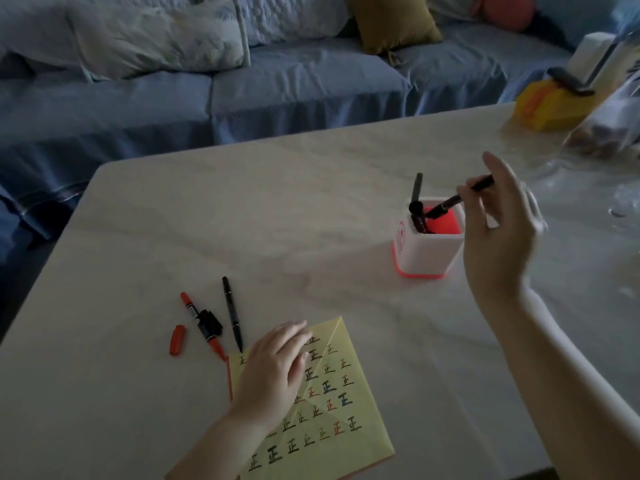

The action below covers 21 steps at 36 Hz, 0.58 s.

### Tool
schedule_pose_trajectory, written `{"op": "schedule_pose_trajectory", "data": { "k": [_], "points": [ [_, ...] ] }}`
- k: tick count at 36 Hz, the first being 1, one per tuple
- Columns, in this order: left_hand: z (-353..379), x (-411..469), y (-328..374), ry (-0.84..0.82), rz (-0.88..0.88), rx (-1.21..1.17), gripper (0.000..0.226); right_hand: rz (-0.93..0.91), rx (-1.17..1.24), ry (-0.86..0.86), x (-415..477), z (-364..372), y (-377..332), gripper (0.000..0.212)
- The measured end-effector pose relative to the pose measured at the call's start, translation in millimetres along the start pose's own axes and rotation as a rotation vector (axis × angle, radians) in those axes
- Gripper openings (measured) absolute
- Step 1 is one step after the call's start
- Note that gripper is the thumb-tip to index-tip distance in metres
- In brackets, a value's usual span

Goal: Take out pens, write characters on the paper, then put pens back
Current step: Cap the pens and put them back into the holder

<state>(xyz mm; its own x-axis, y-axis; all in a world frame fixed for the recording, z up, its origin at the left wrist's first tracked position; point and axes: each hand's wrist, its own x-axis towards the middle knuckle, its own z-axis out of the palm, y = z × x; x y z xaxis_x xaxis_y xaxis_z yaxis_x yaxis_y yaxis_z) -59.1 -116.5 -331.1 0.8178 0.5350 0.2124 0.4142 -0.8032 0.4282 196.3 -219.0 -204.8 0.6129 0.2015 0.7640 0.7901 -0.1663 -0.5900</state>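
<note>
A yellow paper covered with several rows of written characters lies at the table's near edge. My left hand rests flat on its upper left part, fingers spread. My right hand pinches a black pen whose lower end dips into the white pen holder with a red inside. Another black pen stands in the holder. Left of the paper lie a red marker, uncapped at one end, its red cap, a black cap and a black pen.
The pale marble table stands in front of a blue sofa with cushions. At the far right corner sit a yellow box, a white box and clear plastic bags.
</note>
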Motion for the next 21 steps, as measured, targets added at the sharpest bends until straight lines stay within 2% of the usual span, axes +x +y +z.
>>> {"op": "schedule_pose_trajectory", "data": {
  "k": [5,11,18,21],
  "points": [
    [3.3,-0.4,-1.9,0.040,0.008,-0.012,0.036,-0.050,-0.104,-0.215,-8.4,0.9,5.2,0.034],
    [5.6,-2.2,-3.5,0.031,-0.006,0.004,0.037,0.164,-0.219,-0.488,-16.0,9.2,12.0,0.032],
    [6.9,-1.4,-3.5,0.053,0.003,-0.026,0.036,0.209,-0.380,-0.597,-9.2,7.7,5.0,0.029],
    [6.6,-2.0,-3.5,0.060,0.007,-0.040,0.036,0.143,-0.385,-0.550,-11.1,6.0,-3.2,0.030]
  ]
}}
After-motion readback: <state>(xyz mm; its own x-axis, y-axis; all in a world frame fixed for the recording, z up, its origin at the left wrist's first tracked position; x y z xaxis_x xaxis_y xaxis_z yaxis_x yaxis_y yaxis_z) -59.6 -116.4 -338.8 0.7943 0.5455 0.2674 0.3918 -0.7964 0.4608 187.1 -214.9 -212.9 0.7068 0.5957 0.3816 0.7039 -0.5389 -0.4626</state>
